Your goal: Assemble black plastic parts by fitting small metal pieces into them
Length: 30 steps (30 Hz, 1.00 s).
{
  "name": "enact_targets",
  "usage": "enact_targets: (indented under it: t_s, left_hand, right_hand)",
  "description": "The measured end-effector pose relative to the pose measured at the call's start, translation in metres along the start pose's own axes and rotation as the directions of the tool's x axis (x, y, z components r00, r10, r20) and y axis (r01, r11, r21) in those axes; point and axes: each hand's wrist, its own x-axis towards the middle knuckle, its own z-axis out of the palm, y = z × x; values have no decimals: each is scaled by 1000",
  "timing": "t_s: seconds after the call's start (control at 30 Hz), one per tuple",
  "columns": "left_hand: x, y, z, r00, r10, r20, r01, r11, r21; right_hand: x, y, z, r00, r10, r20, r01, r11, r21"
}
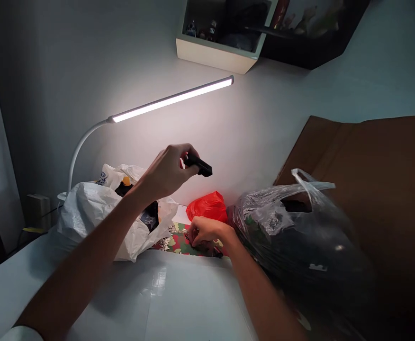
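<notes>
A bare left hand (172, 168), raised above the table at centre, has its thumb and fingers clamped on one end of a small, black, oblong object (203, 168), whose free end juts to the right and tips slightly downward. A firm pinch well in from the end would probably hold it more steadily than the fingertips alone, and turning the wrist gently should bring its faces into the light. Lower and slightly to the right, the bare right hand (209, 229) curls its fingers down at a red, green and tan camouflage-patterned surface (175, 242); whether those fingers are closed on anything I cannot tell. Small, pale, irregular pieces (165, 244) lie scattered to their left, so short, careful finger movements would seem wise to avoid sweeping them about. Just beyond the right hand sits a bright red, crumpled plastic bag (207, 207). A white, open plastic bag (86, 213) spreads to the left, partly behind the left forearm, and a bulging, see-through plastic bag (300, 251) with dark contents stands to the right. The glossy white tabletop (189, 293) fills the near side; beyond, a slim, lit, white bar lamp (174, 99) slants across the wall.
</notes>
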Motion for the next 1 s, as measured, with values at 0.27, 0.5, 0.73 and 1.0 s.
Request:
enact_targets:
  t_s: [0.27,0.5,0.73,1.0]
  left_hand:
    - [4,-1,-1,990,63,-124,-87,976,-201]
    - [3,6,3,1000,18,23,0,799,-601]
    - [1,4,6,982,77,172,26,849,-527]
    - [-13,19,10,980,67,185,-29,979,-202]
  right_hand:
    - [-29,-19,-21,941,-203,-270,227,972,62]
    - [-79,-38,-47,592,-347,-727,558,827,60]
    - [-116,-61,-51,97,-309,-946,693,703,-159]
    - [-137,-93,-35,-186,-305,-934,605,714,-353]
